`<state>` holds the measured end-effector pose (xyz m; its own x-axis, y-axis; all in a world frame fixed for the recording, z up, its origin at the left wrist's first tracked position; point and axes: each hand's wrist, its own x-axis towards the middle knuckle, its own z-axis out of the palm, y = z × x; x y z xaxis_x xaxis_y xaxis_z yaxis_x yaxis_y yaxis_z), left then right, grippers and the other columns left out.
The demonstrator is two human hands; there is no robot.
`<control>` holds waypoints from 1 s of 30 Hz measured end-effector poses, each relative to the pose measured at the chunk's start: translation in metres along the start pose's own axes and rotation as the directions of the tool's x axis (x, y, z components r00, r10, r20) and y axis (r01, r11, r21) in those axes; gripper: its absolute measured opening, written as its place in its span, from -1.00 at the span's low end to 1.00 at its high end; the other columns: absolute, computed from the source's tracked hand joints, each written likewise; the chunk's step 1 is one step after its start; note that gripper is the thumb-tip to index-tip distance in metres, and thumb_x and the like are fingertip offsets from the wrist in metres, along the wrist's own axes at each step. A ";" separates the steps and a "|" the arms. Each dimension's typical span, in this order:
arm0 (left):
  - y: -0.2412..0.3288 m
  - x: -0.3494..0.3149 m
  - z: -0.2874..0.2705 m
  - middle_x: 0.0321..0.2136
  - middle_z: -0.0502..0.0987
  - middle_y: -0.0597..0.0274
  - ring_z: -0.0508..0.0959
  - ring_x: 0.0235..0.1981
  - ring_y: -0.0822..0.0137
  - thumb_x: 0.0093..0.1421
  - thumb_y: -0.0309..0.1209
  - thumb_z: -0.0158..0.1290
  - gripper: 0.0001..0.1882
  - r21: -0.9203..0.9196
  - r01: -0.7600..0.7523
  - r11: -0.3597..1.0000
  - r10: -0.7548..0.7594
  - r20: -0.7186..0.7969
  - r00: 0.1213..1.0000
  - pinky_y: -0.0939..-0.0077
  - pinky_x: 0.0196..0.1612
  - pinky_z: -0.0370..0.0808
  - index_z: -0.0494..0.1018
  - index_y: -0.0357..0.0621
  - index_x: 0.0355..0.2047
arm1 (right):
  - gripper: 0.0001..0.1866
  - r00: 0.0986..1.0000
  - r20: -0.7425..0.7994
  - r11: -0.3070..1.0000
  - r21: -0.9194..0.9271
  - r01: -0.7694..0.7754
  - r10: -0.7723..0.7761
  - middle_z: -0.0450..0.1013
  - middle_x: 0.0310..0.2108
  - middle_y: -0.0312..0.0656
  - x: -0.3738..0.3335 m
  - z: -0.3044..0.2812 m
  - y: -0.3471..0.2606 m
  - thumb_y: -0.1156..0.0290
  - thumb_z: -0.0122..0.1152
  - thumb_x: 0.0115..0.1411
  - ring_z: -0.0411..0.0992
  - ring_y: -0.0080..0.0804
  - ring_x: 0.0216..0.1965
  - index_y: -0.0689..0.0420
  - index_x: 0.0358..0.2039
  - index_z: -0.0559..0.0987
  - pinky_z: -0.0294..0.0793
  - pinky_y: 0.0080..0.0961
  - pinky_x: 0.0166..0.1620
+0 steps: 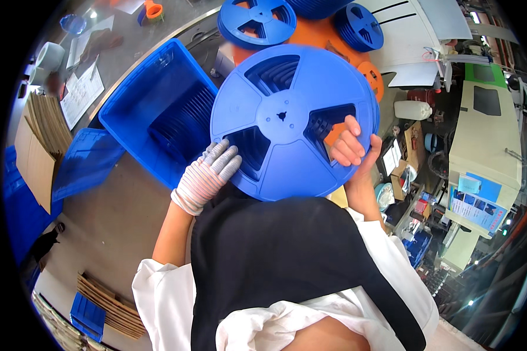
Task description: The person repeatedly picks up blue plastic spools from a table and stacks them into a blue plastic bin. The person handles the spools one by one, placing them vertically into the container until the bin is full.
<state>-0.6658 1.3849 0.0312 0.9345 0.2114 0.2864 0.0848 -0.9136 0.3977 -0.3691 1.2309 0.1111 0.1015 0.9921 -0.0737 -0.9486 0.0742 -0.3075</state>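
Observation:
A large blue plastic reel [290, 158] with cut-out windows fills the middle of the view, held up in front of my black apron. More reels show behind it through the windows, so it looks like a stack. My left hand [208, 175], in a striped grey-fingered glove, grips the stack at its left edge, fingertips at a window. My bare right hand [354, 149] has its fingers curled through the right window, with the thumb outside the rim.
A blue bin [129, 82] at the left holds several blue reels [184, 126]. Smaller blue reels [257, 23] rest on an orange surface [316, 38] beyond. Flat cardboard [35, 152] stands at far left, more cardboard [111, 304] lies lower left. A beige machine [486, 128] stands right.

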 end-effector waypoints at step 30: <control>0.007 -0.153 0.002 -0.22 0.57 0.00 0.61 -0.13 0.01 0.09 -0.52 0.19 -0.64 -0.791 -0.179 -0.585 -0.748 0.442 0.495 0.13 -0.16 0.67 0.40 -0.17 -0.09 | -0.58 0.863 -0.495 0.980 -0.199 -0.002 -0.099 0.27 -0.55 -0.36 0.012 0.000 0.053 0.23 0.07 0.21 0.23 -0.54 -0.51 0.21 0.00 0.43 0.31 -0.49 -0.33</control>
<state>-0.8076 1.3455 -0.0113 0.5519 0.6348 -0.5408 -0.4904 0.7715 0.4053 -0.4187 1.2466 0.0940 0.3297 0.7990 -0.5029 -0.8702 0.0506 -0.4902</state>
